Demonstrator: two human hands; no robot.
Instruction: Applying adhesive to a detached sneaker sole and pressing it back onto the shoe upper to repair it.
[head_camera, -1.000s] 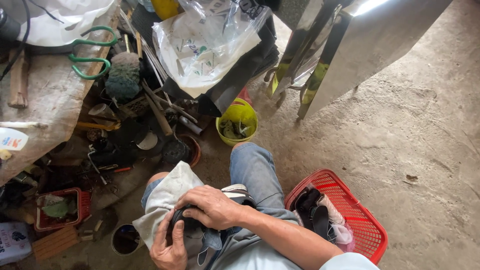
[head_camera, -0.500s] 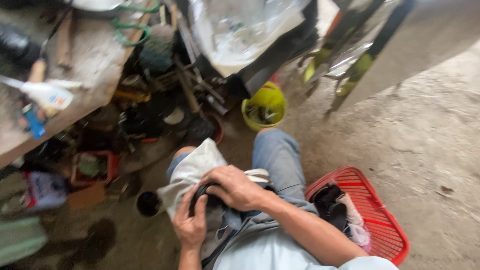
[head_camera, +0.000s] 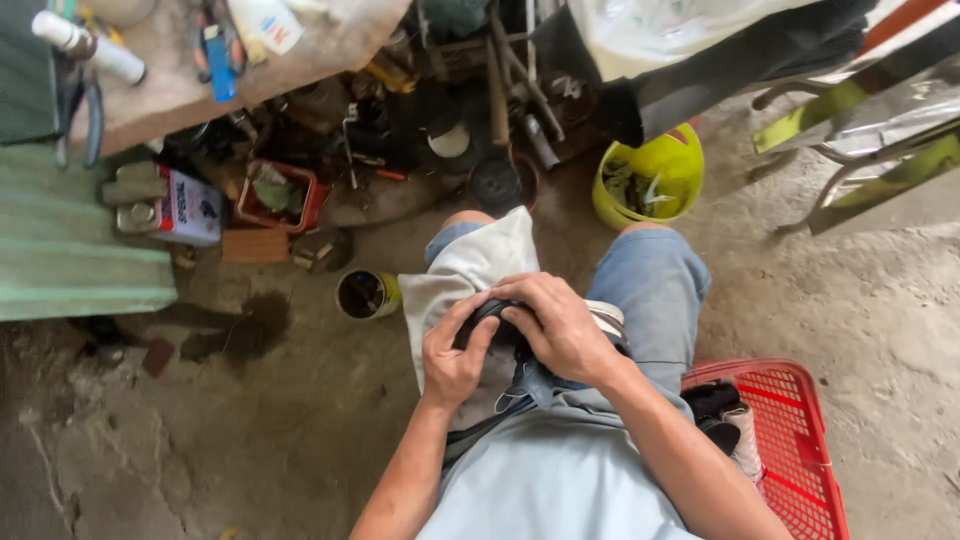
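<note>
person seated, seen from above, both hands on lap; left hand (head_camera: 452, 358) curls round a dark object (head_camera: 487, 318), thumb up along its left side, grip grasping it; right hand (head_camera: 556, 325) lies over the top of the same object, fingers bent down on it, grip also clenched on it; what the object is, cannot tell, mostly hidden under the hands; object sits on a pale cloth (head_camera: 465, 275) spread over the left thigh, cloth reaches past the knee; blue jeans (head_camera: 652, 290) on the right leg, light blue shirt (head_camera: 545, 485) at bottom; red basket (head_camera: 790, 445) on the floor just beside the right hip, dark and pale items inside; yellow bucket (head_camera: 650, 180) on the floor beyond the right knee, scraps inside; small open tin (head_camera: 366, 294) with dark contents on the floor near the cloth's left edge; red tray (head_camera: 280, 195) with bits in it further left, among clutter of tools; wooden surface (head_camera: 180, 95) top left carries a white tube (head_camera: 88, 47) and a blue item (head_camera: 218, 60); green corrugated sheet (head_camera: 70, 250) at left edge; floor (head_camera: 250, 430) is rough concrete, dark stain near the tin.
</note>
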